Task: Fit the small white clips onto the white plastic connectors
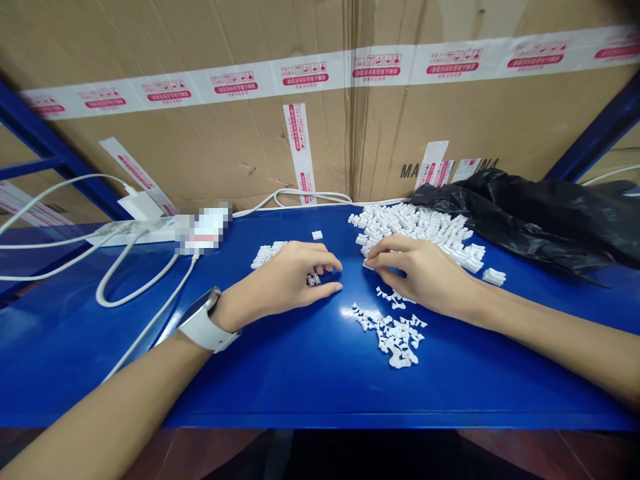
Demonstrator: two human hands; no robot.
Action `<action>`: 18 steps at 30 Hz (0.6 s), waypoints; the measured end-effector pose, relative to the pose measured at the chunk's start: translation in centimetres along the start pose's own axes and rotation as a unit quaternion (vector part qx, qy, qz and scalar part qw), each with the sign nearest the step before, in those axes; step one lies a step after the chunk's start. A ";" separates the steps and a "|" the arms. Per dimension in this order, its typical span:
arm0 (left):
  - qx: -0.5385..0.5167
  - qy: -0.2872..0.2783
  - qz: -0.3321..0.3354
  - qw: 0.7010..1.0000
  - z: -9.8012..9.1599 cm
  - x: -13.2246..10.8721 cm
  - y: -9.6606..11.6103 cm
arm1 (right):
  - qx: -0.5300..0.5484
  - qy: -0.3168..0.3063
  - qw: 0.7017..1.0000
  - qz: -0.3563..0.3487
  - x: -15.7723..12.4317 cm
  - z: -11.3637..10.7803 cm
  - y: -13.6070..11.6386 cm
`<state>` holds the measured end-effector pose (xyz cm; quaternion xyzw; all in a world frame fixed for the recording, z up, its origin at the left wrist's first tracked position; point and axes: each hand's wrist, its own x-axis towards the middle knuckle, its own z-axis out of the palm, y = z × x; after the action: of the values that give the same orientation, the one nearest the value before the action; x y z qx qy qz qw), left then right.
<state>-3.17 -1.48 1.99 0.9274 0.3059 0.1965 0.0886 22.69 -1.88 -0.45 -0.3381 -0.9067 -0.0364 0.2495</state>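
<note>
My left hand (pixel 295 277), with a watch on its wrist, hovers over the blue surface, thumb and fingertips apart. In the gap between them shows a small white-and-dark piece (pixel 313 280); whether it lies in the palm or on the surface I cannot tell. At the front edge of a large heap of small white plastic parts (pixel 415 227), my right hand (pixel 420 273) pinches a small white plastic piece (pixel 369 264). Nearer to me lies a scatter of irregular white plastic bits (pixel 400 337), partly beneath the right hand. A group of white parts (pixel 267 253) sits behind my left hand.
A single white part (pixel 317 235) lies behind the left hand. At the left are a power strip (pixel 120 233), a charger (pixel 140 205) and looping white cables (pixel 107 293). A black plastic bag (pixel 540 220) lies at right. Taped cardboard boxes (pixel 225 147) stand behind the blue shelf (pixel 300 380).
</note>
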 end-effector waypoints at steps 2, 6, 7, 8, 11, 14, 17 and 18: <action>-0.040 -0.005 -0.005 0.999 -0.4 0.0 0.1 | 0.008 -0.006 1.000 0.003 -0.1 0.0 0.1; -0.069 -0.028 -0.015 0.997 -1.6 0.0 -0.2 | 0.014 -0.019 1.000 -0.004 -0.2 -0.2 0.2; -0.062 -0.036 -0.023 0.997 -1.9 -0.1 -0.4 | 0.012 -0.018 1.000 -0.004 -0.2 -0.2 0.2; -0.052 -0.042 -0.034 0.997 -2.1 -0.1 -0.6 | 0.010 -0.013 1.000 -0.005 -0.2 -0.3 0.2; -0.011 -0.032 -0.072 0.997 -2.4 -0.1 -1.3 | 0.004 0.017 1.000 -0.010 -0.3 -0.6 -0.1; 0.015 -0.015 -0.097 0.995 -2.2 -0.2 -2.0 | 0.016 0.027 0.999 -0.025 -0.4 -1.2 -0.5; 0.005 -0.022 -0.091 0.996 -1.8 -0.2 -2.4 | 0.048 -0.019 0.997 -0.054 -0.5 -1.7 -0.8; 0.002 -0.023 -0.080 0.997 -1.7 -0.2 -2.4 | 0.058 -0.038 0.996 -0.064 -0.6 -1.7 -0.8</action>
<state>-5.31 0.36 2.78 0.9044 0.3773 0.1666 0.1095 23.28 -3.25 0.83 -0.2654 -0.9360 0.0136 0.2309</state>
